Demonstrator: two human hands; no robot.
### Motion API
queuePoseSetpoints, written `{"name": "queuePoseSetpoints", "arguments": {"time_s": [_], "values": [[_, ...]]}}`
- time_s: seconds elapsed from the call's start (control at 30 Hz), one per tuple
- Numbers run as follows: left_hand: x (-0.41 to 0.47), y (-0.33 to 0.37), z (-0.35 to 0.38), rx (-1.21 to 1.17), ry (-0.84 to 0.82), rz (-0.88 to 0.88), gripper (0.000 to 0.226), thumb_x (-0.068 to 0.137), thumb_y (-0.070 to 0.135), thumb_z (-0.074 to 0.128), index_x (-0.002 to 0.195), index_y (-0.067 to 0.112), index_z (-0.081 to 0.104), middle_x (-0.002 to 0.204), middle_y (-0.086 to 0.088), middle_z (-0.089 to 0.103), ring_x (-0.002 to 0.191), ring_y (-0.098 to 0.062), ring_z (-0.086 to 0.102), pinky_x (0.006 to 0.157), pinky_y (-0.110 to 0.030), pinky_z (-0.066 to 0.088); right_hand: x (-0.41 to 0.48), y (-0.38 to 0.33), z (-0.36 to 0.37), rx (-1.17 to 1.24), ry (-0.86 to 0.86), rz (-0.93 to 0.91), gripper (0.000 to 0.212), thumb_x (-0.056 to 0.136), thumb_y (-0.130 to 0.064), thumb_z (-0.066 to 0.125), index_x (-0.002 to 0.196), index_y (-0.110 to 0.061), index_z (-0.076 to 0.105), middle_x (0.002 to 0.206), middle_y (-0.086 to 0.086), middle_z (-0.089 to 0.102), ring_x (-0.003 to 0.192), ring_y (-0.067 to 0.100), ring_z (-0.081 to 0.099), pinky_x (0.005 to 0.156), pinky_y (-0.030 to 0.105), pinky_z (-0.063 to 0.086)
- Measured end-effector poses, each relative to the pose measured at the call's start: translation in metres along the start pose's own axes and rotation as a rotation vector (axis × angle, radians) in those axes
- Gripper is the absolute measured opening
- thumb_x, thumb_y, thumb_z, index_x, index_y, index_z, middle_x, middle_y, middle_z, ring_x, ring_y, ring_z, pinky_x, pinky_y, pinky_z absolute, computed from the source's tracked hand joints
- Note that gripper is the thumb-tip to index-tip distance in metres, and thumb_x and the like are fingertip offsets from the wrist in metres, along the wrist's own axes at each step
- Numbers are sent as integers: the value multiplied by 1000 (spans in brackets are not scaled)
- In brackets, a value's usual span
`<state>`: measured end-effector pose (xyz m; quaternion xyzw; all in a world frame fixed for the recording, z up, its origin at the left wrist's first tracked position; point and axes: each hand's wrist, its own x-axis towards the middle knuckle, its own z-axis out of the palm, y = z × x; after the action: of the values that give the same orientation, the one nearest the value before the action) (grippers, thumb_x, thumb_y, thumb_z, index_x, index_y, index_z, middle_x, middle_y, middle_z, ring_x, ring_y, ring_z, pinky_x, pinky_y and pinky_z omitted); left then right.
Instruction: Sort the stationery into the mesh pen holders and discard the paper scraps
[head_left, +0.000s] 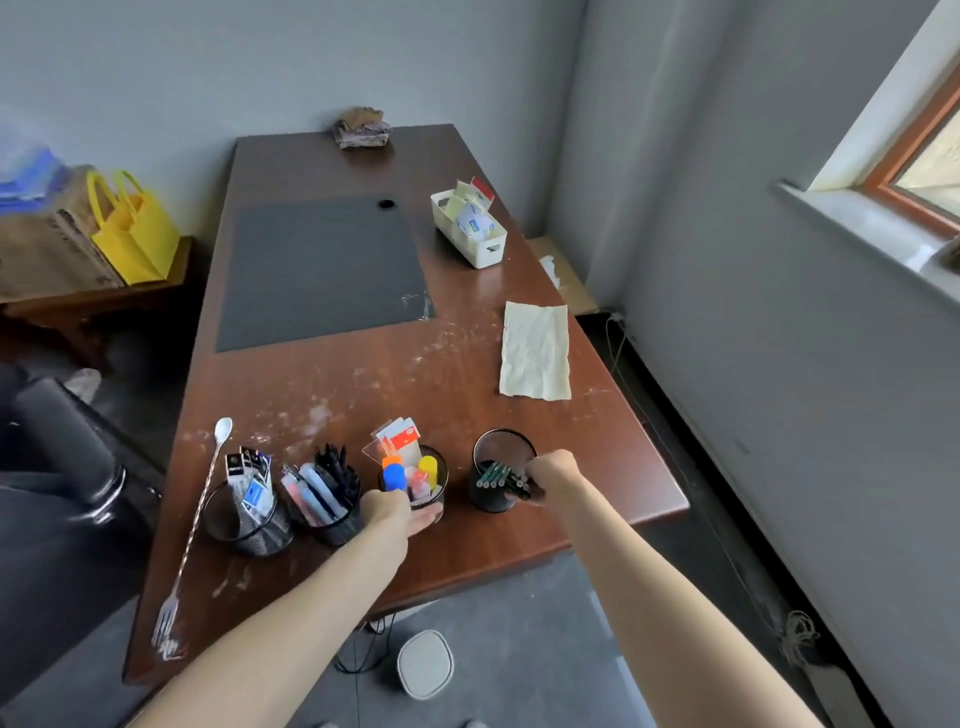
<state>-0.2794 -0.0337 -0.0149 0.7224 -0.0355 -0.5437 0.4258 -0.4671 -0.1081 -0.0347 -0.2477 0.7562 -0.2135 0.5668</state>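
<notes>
Green pencils (496, 475), bunched in the right hand's (553, 475) curled fingers, slant leftward across the rightmost mesh holder's (506, 441) near rim and likely need tipping upright. Just left, the left hand (397, 512) wraps the neighbouring holder (440, 475).

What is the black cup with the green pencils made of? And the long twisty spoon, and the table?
The black cup holding the green pencils looks like dark-coated metal mesh: its wall shows a fine grid of holes. The long spoon seems polished metal, probably steel: silvery, with a twisted stem and a fork end. The table looks like glossy red-brown wood or veneer, scuffed whitish.
</notes>
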Motion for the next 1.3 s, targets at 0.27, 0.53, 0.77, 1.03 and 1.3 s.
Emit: {"name": "queuePoseSetpoints", "arguments": {"time_s": [0.27, 0.53, 0.77, 1.03, 1.3], "values": [[12, -3, -9, -30, 30, -53, 43, 95, -8, 28, 138, -4, 26, 126, -31, 49, 73, -44, 64, 37, -38, 51, 9, -10, 10, -47, -40, -14, 11, 85, 10, 48, 78, 2, 48, 107, 34, 58, 74, 47, 67, 35, 35, 50], [17, -7, -11, 24, -47, -12, 47, 98, 1, 39, 143, 2, 25, 118, -24, 57, 52, -26, 68, 49, -29, 56, 13, -7, 16, -103, -84, -30, 15, 89, 10, 45, 76, 2, 48, 101, 35, 59, 59, 40, 65, 34, 33, 48], [13, -8, -13, 67, -77, 24, 44, 99, 4, 41, 141, 2, 27, 109, -23, 59, 50, -22, 67, 49, -27, 56, 12, 0, 17, -147, -47, -74, 10, 90, 3, 54, 80, 2, 55, 71, 22, 57, 63, 39, 66, 58, 44, 58], [11, -16, -19, 20, -190, 49, 33, 99, 10, 43, 130, -1, 40, 94, -22, 66, 71, -24, 70, 67, -31, 56, -12, -2, 8, -105, -94, -39, 18, 92, -8, 60, 79, 3, 54, 74, 25, 61, 61, 36, 66, 55, 43, 58], [1, -13, -25, 178, -237, 12, 31, 101, 6, 34, 128, -8, 40, 126, -27, 55, 110, -35, 58, 95, -40, 46, -40, 7, -13, -168, -57, 21, 20, 95, 0, 45, 99, 10, 61, 64, 20, 65, 47, 24, 64, 64, 37, 57]]}}
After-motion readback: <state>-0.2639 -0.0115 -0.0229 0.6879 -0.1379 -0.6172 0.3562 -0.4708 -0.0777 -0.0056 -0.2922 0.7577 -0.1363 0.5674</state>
